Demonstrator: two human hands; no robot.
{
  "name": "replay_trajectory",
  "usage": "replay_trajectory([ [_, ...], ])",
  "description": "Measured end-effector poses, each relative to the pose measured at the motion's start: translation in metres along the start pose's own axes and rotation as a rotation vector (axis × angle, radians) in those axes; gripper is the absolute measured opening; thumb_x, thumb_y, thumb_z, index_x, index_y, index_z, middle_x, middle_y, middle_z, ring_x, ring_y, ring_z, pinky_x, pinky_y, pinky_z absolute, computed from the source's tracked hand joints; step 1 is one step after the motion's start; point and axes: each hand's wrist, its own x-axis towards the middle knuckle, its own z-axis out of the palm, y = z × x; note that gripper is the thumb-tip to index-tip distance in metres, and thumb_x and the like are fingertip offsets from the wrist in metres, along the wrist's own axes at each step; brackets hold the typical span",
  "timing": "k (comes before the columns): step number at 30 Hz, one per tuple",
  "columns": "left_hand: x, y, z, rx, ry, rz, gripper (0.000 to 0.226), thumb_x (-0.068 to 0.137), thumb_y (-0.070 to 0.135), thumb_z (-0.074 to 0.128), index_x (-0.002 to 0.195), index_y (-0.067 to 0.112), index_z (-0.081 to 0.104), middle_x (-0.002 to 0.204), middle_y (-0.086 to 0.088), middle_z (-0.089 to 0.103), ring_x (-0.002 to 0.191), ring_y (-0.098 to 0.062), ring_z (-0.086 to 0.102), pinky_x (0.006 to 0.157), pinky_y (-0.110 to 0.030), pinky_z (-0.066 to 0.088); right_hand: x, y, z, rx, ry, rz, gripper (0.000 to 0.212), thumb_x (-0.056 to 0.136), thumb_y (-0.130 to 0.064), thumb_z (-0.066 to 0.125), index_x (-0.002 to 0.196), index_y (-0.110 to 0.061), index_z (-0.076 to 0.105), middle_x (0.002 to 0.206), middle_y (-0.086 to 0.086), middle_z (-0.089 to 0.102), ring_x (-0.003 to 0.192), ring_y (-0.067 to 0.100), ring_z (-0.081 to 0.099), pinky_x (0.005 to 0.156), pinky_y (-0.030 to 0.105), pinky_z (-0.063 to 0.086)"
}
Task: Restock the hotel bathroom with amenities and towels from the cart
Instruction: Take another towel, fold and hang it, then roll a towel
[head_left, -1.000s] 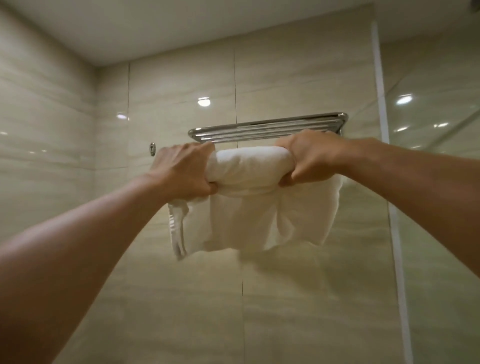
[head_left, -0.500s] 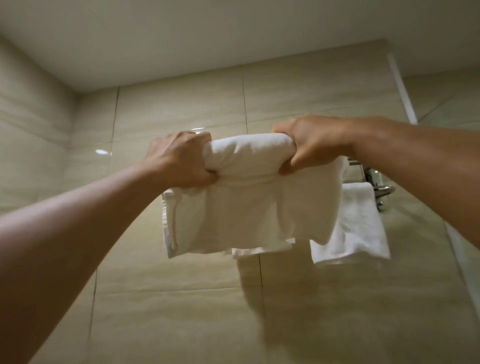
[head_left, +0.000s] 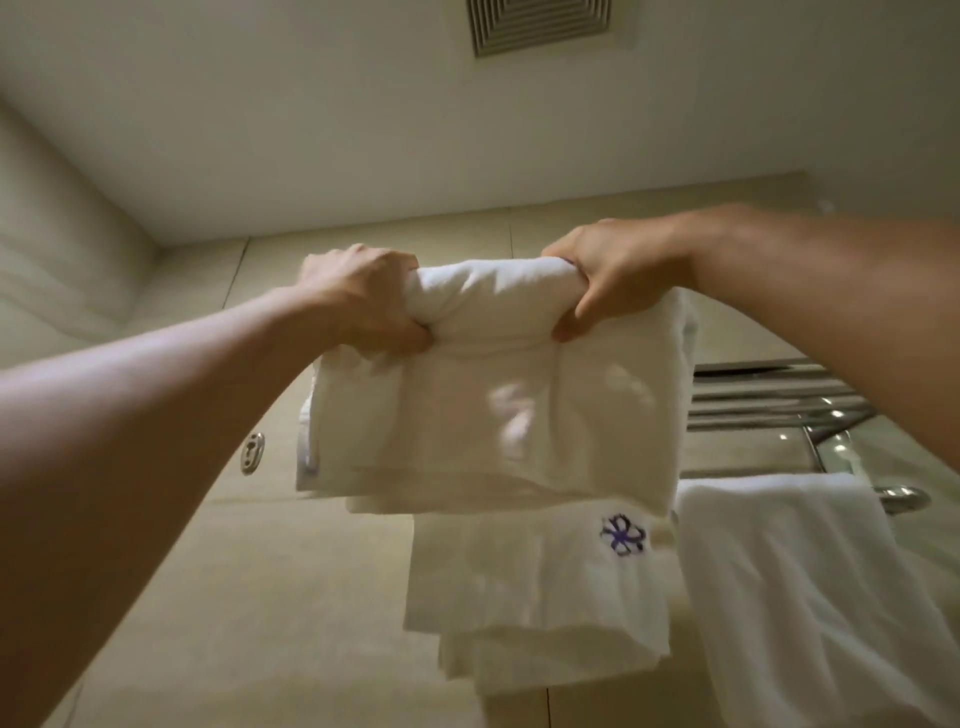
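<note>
Left hand (head_left: 363, 301) and right hand (head_left: 613, 280) each hold a closed grip on the folded white towel (head_left: 493, 405), raised near the chrome rack (head_left: 779, 400).

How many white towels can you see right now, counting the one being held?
3. A folded towel is gripped by the left hand and right hand. A logo towel hangs below it; a plain towel hangs over the chrome rack at right. More may be hidden behind.

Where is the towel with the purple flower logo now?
In the head view, the logo towel hangs low, right of centre, just below the folded towel and left of the plain towel.
</note>
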Motion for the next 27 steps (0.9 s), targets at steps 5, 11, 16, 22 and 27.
replay_trajectory([
  [5, 0.031, 0.002, 0.019, -0.040, 0.039, -0.018, 0.041, 0.064, 0.055, 0.073, 0.088, 0.028, 0.055, 0.082, 0.006, 0.053, 0.082, -0.026, 0.052, 0.068, -0.030, 0.037, 0.030, 0.011, 0.001, -0.006, 0.024, 0.016, 0.027, 0.077, -0.026, 0.083, 0.099, -0.030, 0.068, 0.101, -0.009, 0.068, 0.094, 0.014, 0.064, 0.081, 0.030, 0.051],
  [11, 0.058, -0.002, 0.069, -0.446, -0.151, -0.126, 0.013, 0.095, 0.025, 0.058, 0.096, 0.014, 0.066, 0.113, -0.016, 0.068, 0.101, -0.034, 0.063, 0.074, -0.033, 0.045, 0.055, 0.019, 0.027, -0.033, 0.011, 0.115, 0.037, 0.076, -0.033, 0.079, 0.109, -0.030, 0.063, 0.108, -0.007, 0.064, 0.100, 0.019, 0.062, 0.089, 0.040, 0.054],
  [16, 0.063, 0.009, 0.077, -0.595, -0.259, -0.187, 0.035, 0.103, 0.014, 0.047, 0.135, 0.002, 0.055, 0.142, -0.016, 0.053, 0.130, -0.033, 0.049, 0.099, -0.031, 0.038, 0.058, 0.006, 0.044, -0.065, 0.290, 0.104, 0.006, 0.087, -0.032, 0.069, 0.085, -0.027, 0.067, 0.103, -0.001, 0.066, 0.097, 0.024, 0.064, 0.081, 0.033, 0.052],
  [22, 0.067, 0.002, 0.078, -0.536, -0.105, -0.190, 0.043, 0.092, 0.040, 0.056, 0.131, 0.024, 0.059, 0.137, -0.014, 0.048, 0.131, -0.037, 0.041, 0.109, -0.042, 0.035, -0.008, -0.093, 0.001, -0.071, -0.106, 0.037, 0.092, 0.060, -0.092, 0.057, 0.128, -0.031, 0.062, 0.115, -0.008, 0.068, 0.105, 0.021, 0.065, 0.095, 0.039, 0.051],
  [27, 0.069, 0.003, 0.078, -0.607, -0.237, -0.120, 0.025, 0.096, 0.010, 0.053, 0.112, -0.003, 0.067, 0.127, -0.022, 0.064, 0.119, -0.034, 0.059, 0.081, -0.036, 0.046, -0.023, -0.100, 0.051, -0.511, 0.017, 0.017, 0.079, 0.084, -0.038, 0.075, 0.145, -0.026, 0.026, 0.114, 0.006, 0.051, 0.087, 0.022, 0.053, 0.074, 0.036, 0.047],
])
